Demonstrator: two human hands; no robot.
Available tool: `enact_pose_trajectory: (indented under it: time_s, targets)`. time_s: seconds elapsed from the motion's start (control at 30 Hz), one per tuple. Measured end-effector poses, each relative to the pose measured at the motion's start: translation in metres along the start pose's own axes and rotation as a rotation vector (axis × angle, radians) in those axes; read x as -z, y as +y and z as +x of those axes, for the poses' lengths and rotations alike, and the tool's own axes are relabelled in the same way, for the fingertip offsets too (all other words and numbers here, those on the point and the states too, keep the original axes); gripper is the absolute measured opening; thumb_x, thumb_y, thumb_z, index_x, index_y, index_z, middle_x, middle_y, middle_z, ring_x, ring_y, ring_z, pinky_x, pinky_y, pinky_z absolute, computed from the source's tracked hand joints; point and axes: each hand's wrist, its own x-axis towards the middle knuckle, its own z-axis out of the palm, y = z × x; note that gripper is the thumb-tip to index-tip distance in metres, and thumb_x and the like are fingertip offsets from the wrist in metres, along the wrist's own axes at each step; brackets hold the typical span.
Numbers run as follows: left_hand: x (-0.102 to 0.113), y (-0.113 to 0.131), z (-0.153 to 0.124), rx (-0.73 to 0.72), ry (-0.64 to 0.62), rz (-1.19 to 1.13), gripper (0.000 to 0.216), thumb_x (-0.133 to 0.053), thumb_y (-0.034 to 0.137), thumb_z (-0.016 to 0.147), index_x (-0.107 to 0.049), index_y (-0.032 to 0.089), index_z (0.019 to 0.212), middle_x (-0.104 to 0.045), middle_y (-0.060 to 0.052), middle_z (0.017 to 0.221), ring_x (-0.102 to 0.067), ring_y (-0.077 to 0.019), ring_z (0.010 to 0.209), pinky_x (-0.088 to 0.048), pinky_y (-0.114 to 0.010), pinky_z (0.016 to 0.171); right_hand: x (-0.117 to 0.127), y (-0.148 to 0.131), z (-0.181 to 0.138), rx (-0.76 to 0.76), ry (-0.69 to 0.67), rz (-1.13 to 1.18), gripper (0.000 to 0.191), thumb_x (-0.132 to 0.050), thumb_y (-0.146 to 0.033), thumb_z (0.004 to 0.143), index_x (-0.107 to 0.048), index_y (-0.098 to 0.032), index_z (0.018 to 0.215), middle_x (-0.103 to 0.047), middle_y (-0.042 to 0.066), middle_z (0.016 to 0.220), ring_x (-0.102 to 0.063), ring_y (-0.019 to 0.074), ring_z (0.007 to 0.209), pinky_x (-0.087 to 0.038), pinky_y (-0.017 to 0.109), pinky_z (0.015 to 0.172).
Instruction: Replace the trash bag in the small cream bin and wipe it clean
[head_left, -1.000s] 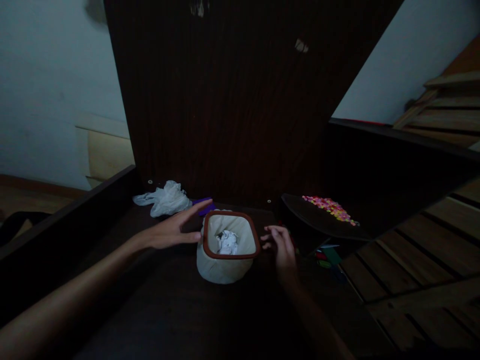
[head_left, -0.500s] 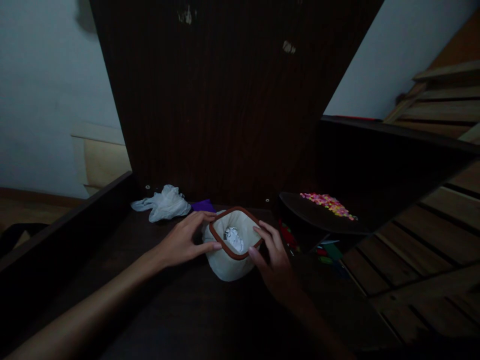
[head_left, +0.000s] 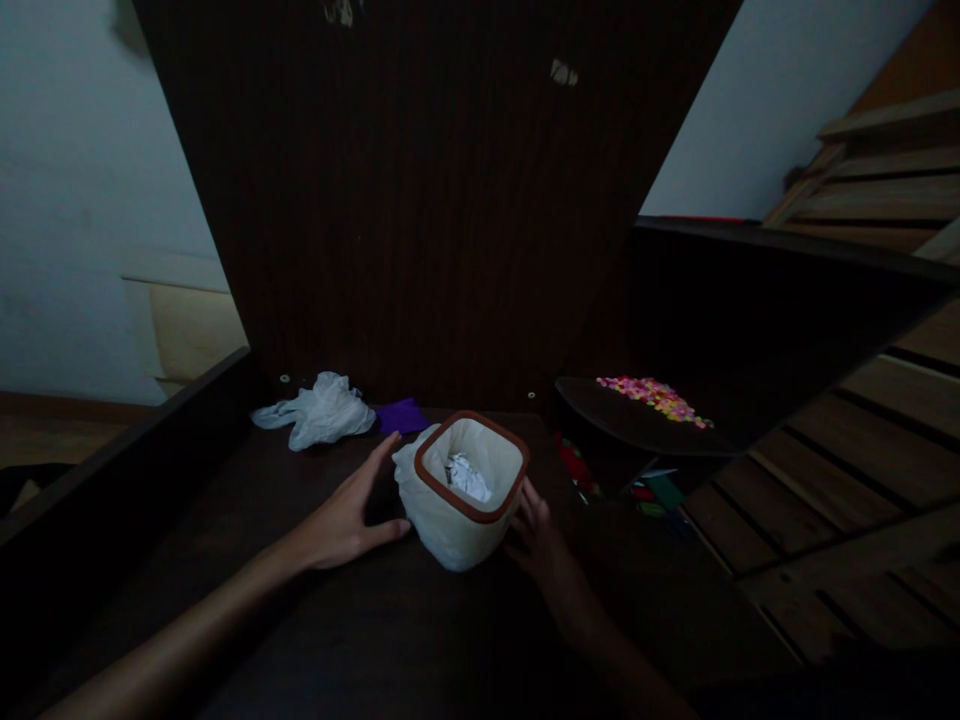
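A small square bin [head_left: 517,452] with a brown rim stands on the dark desk, lined with a whitish plastic bag [head_left: 450,535] that hangs over its outside. Crumpled white paper or foil [head_left: 469,477] lies inside. My left hand [head_left: 349,515] is at the bin's left side, thumb and fingers spread, the thumb tip close to the bag. On the other side my right hand [head_left: 540,535] rests against the lower right wall, its fingers extended and partly hidden in shadow.
A crumpled white plastic bag [head_left: 324,412] and a purple piece [head_left: 402,416] lie by the back panel. Right of the bin is a dark shelf [head_left: 600,412] bearing a colourful flower-like strip [head_left: 656,396]. Red and green items [head_left: 664,490] sit below it. A raised edge [head_left: 150,425] borders the left.
Both hands have left the bin's brown rim. My left hand moved outward to the left, my right hand down along the side. The rim now looks squarer. The view shifted slightly.
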Motion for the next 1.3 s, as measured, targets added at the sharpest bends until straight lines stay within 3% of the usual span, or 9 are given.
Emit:
enact_pose_trajectory:
  time_s: [0.07,0.23,0.33,0.57,0.77,0.9,1.03,1.3]
  targets:
    - [-0.012,-0.006,0.008,0.001,-0.051,0.003,0.11,-0.075,0.048,0.079,-0.01,0.016,0.161,-0.021,-0.022,0.169,-0.025,-0.039,0.155,-0.025,-0.06,0.125,-0.009,0.006,0.007,-0.016,0.02,0.057,0.067,-0.046,-0.078,0.089,-0.056,-0.04,0.143,-0.055,0.008,0.152,-0.053,0.0319,0.138,-0.052,0.053,0.096]
    - [-0.034,-0.011,0.033,-0.063,-0.092,-0.029,0.071,-0.078,0.034,0.072,-0.053,0.016,0.136,-0.06,-0.017,0.143,-0.057,-0.0373,0.132,-0.044,-0.054,0.115,-0.023,0.007,0.035,-0.012,0.032,0.184,0.068,-0.051,-0.082,0.082,-0.072,-0.032,0.123,-0.072,0.007,0.129,-0.056,0.0305,0.136,-0.049,0.052,0.104]
    - [-0.041,-0.009,0.048,-0.095,-0.088,-0.05,0.06,-0.078,0.03,0.07,-0.062,0.017,0.126,-0.067,-0.013,0.135,-0.062,-0.0352,0.124,-0.047,-0.051,0.112,-0.019,-0.001,0.055,0.002,0.006,0.203,0.065,-0.05,-0.08,0.083,-0.074,-0.03,0.117,-0.074,0.006,0.124,-0.056,0.0286,0.136,-0.047,0.05,0.108]
    - [-0.058,-0.01,0.088,-0.083,0.031,-0.123,0.066,-0.078,0.032,0.07,-0.059,0.016,0.131,-0.066,-0.013,0.136,-0.061,-0.0343,0.125,-0.045,-0.05,0.114,-0.007,-0.025,0.104,0.003,-0.056,0.25,0.063,-0.049,-0.077,0.084,-0.073,-0.026,0.111,-0.077,0.007,0.116,-0.059,0.029,0.132,-0.048,0.053,0.107]
    - [-0.067,-0.019,0.123,-0.068,0.081,-0.164,0.065,-0.077,0.033,0.072,-0.058,0.016,0.132,-0.07,-0.012,0.13,-0.062,-0.0328,0.126,-0.049,-0.049,0.11,-0.008,-0.032,0.146,0.029,-0.033,0.276,0.057,-0.053,-0.074,0.083,-0.075,-0.025,0.102,-0.079,0.006,0.109,-0.06,0.0283,0.131,-0.048,0.05,0.108]
    - [-0.069,-0.024,0.141,-0.066,0.101,-0.175,0.062,-0.078,0.035,0.072,-0.06,0.016,0.128,-0.071,-0.012,0.126,-0.06,-0.0343,0.128,-0.048,-0.051,0.11,-0.01,-0.032,0.169,0.053,0.008,0.3,0.055,-0.054,-0.073,0.082,-0.076,-0.025,0.098,-0.08,0.006,0.105,-0.061,0.0287,0.13,-0.048,0.05,0.109]
    - [-0.07,-0.029,0.152,-0.071,0.138,-0.175,0.078,-0.08,0.035,0.071,-0.049,0.014,0.14,-0.063,-0.016,0.137,-0.056,-0.0344,0.132,-0.044,-0.052,0.114,-0.01,-0.029,0.186,0.083,0.07,0.321,0.052,-0.054,-0.07,0.082,-0.075,-0.025,0.096,-0.081,0.006,0.102,-0.063,0.0293,0.127,-0.049,0.05,0.106]
    - [-0.073,-0.028,0.165,-0.077,0.193,-0.116,0.087,-0.08,0.037,0.072,-0.041,0.015,0.146,-0.05,-0.019,0.151,-0.046,-0.0353,0.141,-0.035,-0.052,0.12,-0.002,-0.025,0.209,0.119,0.22,0.297,0.05,-0.053,-0.072,0.074,-0.07,-0.026,0.085,-0.08,0.004,0.088,-0.072,0.029,0.104,-0.053,0.045,0.095]
